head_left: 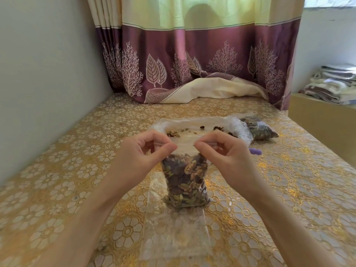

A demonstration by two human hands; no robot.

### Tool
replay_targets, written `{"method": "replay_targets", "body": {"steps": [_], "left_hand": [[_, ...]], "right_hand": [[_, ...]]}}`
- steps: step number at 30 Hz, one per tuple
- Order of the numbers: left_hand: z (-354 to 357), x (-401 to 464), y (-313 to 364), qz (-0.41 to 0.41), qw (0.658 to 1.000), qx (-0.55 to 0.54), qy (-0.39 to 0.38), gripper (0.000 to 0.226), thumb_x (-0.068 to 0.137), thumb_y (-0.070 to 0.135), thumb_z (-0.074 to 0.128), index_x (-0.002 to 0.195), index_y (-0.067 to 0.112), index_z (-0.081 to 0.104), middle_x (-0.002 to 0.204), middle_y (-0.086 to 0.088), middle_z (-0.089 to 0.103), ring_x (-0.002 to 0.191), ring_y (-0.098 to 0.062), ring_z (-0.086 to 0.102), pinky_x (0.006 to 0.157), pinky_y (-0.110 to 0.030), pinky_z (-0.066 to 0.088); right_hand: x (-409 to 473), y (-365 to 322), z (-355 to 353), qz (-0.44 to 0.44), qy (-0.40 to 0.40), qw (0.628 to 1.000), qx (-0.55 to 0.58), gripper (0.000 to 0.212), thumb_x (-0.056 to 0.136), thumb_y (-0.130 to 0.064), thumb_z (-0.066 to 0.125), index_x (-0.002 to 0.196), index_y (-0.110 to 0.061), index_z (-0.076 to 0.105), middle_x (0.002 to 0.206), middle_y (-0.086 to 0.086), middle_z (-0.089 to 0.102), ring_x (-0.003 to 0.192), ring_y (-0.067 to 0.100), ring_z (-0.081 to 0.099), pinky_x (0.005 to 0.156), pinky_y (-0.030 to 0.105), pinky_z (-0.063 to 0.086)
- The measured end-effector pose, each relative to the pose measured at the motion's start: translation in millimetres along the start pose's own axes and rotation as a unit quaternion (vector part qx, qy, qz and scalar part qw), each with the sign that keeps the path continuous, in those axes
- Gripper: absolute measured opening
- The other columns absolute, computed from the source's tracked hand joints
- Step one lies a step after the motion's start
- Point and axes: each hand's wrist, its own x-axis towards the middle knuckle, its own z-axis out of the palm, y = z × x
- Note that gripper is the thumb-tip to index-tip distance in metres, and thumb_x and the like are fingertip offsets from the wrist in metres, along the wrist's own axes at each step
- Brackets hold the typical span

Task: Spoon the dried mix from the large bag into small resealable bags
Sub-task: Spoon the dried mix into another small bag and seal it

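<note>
A small clear resealable bag (pixel 185 182) filled with dried mix stands upright on the table in front of me. My left hand (pixel 143 151) pinches the left end of its zip strip. My right hand (pixel 224 149) pinches the right end. Behind it lies the large clear bag (pixel 237 126), open and nearly flat, with a few bits of mix inside. A purple spoon handle (pixel 255 151) shows past my right hand. Another filled small bag (pixel 262 130) lies at the back right. Empty small bags (pixel 173 234) lie flat near me, under the held bag.
The table has a gold floral cloth (pixel 77 170). A grey wall (pixel 38 74) runs along the left. A purple and cream curtain (pixel 192 58) hangs at the back and spills onto the table. Folded fabrics (pixel 331 83) sit on a box at the right.
</note>
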Motion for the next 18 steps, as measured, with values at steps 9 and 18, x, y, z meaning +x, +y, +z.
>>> {"method": "replay_targets", "body": {"steps": [9,18], "left_hand": [[4.6,-0.4,4.0,0.006,1.0,0.02,-0.004,0.017,0.075,0.039,0.062,0.078,0.026,0.071,0.074,0.011,0.067,0.071,-0.023,0.058,0.066,-0.029,0.049],[10.9,-1.6,4.5,0.031,0.996,0.082,0.016,0.008,0.078,0.029,0.063,0.077,0.024,0.069,0.072,0.005,0.064,0.065,-0.019,0.05,0.059,-0.017,0.04]], "right_hand": [[-0.1,-2.6,3.0,-0.006,-0.004,1.0,0.014,0.01,0.087,-0.008,0.064,0.084,-0.015,0.07,0.07,-0.009,0.064,0.066,0.005,0.055,0.062,0.015,0.043],[0.6,-2.2,7.4,-0.013,0.017,1.0,-0.014,0.011,0.085,-0.008,0.066,0.08,-0.017,0.069,0.078,0.006,0.067,0.08,0.024,0.062,0.075,0.032,0.049]]}}
